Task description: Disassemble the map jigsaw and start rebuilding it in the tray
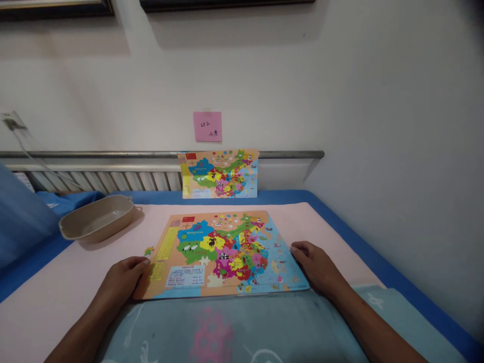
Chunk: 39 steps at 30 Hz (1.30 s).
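Observation:
A colourful jigsaw puzzle of a map [223, 242] lies flat in front of me, its near edge over a greenish-blue cloth. Two pale, piece-shaped gaps show in its lower left middle. My left hand [124, 275] is closed at the board's left edge, fingertips and thumb against the border. At the opposite edge my right hand [315, 262] is closed too, fingers bent against the side; its fingertips are partly hidden. Just beyond my left hand, a small green and orange puzzle piece [148, 250] sits beside the board.
Against the wall rail [291, 154] leans a matching map picture [221, 174], under a pink handwritten note [207, 126]. A beige oval dish [98, 219] stands at the left back. Pink cloth [49, 297] and a greenish-blue patterned cloth [166, 327] cover the blue-edged surface.

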Each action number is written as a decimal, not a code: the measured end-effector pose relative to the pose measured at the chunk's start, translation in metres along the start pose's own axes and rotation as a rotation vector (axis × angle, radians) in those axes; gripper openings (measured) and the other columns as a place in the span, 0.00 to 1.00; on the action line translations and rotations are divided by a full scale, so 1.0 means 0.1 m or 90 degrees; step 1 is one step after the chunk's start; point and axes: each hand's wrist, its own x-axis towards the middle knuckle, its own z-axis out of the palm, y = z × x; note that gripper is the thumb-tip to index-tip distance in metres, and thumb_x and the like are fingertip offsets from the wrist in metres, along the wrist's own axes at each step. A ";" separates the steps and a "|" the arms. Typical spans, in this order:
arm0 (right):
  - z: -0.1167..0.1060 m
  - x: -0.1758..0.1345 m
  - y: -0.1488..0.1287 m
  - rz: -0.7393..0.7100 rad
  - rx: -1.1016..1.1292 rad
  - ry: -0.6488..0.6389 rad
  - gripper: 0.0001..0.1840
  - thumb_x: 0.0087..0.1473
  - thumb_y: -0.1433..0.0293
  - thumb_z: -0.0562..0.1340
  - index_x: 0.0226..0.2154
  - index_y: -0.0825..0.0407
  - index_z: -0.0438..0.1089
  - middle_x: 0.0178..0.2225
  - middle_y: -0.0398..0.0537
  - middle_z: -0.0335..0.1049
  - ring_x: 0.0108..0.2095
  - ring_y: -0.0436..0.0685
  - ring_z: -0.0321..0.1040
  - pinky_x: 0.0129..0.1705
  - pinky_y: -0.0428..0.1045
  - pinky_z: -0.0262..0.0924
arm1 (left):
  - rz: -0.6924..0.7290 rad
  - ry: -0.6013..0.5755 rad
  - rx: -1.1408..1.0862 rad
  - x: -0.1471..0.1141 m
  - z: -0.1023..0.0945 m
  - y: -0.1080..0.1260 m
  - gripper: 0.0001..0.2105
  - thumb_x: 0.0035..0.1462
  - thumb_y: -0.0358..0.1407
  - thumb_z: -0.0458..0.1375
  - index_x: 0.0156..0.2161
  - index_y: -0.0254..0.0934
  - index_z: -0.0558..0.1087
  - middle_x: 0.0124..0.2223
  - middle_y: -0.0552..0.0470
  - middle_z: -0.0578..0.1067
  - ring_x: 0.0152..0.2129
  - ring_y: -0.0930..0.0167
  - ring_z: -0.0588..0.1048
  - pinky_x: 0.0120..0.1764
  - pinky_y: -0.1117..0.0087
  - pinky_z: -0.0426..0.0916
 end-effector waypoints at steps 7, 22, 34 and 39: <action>0.00 0.02 0.00 0.001 -0.015 -0.009 0.23 0.62 0.58 0.56 0.50 0.56 0.74 0.50 0.60 0.81 0.50 0.67 0.78 0.53 0.57 0.67 | 0.008 -0.011 0.014 0.01 0.00 0.02 0.17 0.45 0.50 0.62 0.32 0.39 0.84 0.36 0.45 0.87 0.38 0.53 0.83 0.36 0.62 0.74; -0.02 0.02 -0.06 -0.015 -0.039 0.007 0.19 0.60 0.60 0.57 0.44 0.52 0.78 0.44 0.56 0.84 0.46 0.66 0.79 0.50 0.57 0.69 | 0.011 -0.006 -0.001 0.00 0.00 0.12 0.10 0.44 0.41 0.63 0.29 0.40 0.83 0.35 0.46 0.86 0.37 0.55 0.83 0.36 0.64 0.75; 0.02 0.29 0.09 -0.034 -0.042 -0.031 0.19 0.57 0.61 0.57 0.41 0.51 0.80 0.44 0.58 0.85 0.44 0.69 0.81 0.48 0.61 0.71 | 0.005 -0.060 -0.031 0.13 0.04 0.01 0.15 0.43 0.43 0.61 0.31 0.35 0.83 0.33 0.46 0.86 0.34 0.59 0.82 0.36 0.66 0.70; 0.02 0.31 0.09 -0.015 -0.042 -0.041 0.18 0.55 0.62 0.58 0.40 0.50 0.81 0.43 0.57 0.85 0.43 0.69 0.81 0.46 0.60 0.72 | 0.016 -0.057 -0.021 0.10 0.01 0.07 0.11 0.44 0.41 0.61 0.29 0.38 0.83 0.36 0.46 0.87 0.38 0.58 0.83 0.40 0.66 0.72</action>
